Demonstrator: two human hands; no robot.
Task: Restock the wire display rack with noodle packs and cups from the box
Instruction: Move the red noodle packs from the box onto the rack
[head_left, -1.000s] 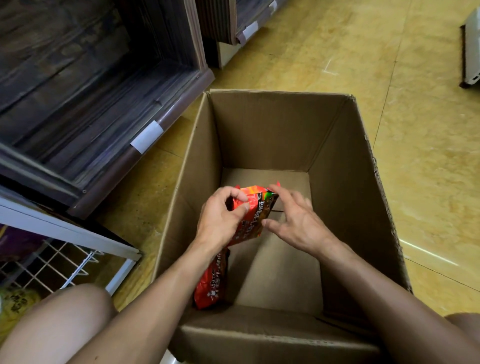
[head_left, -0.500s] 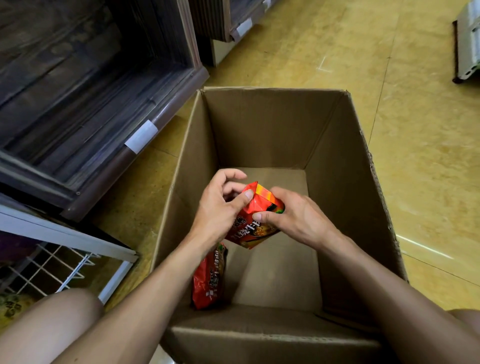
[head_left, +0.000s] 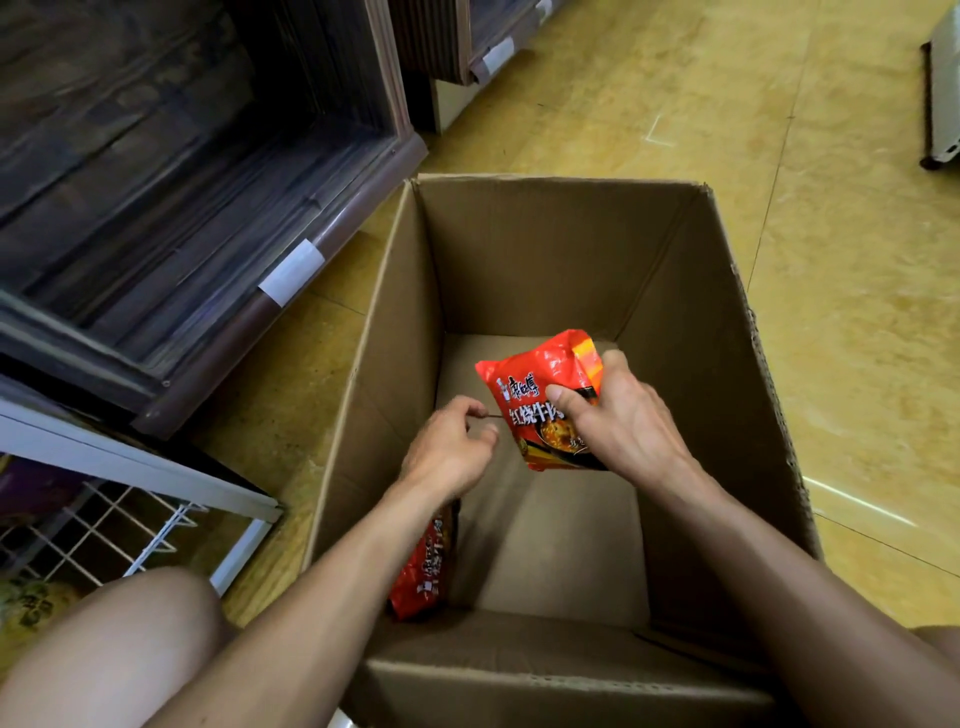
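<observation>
Inside the cardboard box (head_left: 519, 249), raised above its bottom: one red noodle pack (head_left: 524, 400), printed face up and tilted; your right hand (head_left: 628, 431) clamps its right edge, thumb across the front, fingers wrapped behind. Left hand (head_left: 447, 457): just beside the pack, apart from it, fingers curled in on nothing that shows. Second pack (head_left: 423, 571): on edge against the near left wall, partly under your left forearm. Wire display rack (head_left: 104, 525): lower left, well apart from the box.

Risks, as judged:
- one-sided grip on slick film; the free end may swing and slide out as you lift; a drop lands back in the box (small harm, though brittle noodles may crack);
- squeezing harder to compensate would crush the block;
- the carry goes left past the box's tall wall; the pack may catch on the rim;
- the second pack is easy to overlook beneath your arm.

Not determinable:
- the rack's shelves and stock; cut off by the frame, its contents blurred;
- the box's near bottom; hidden by the front flap and forearms; no cups are visible;
- a thin dark line at your left fingertips; unidentified.
</observation>
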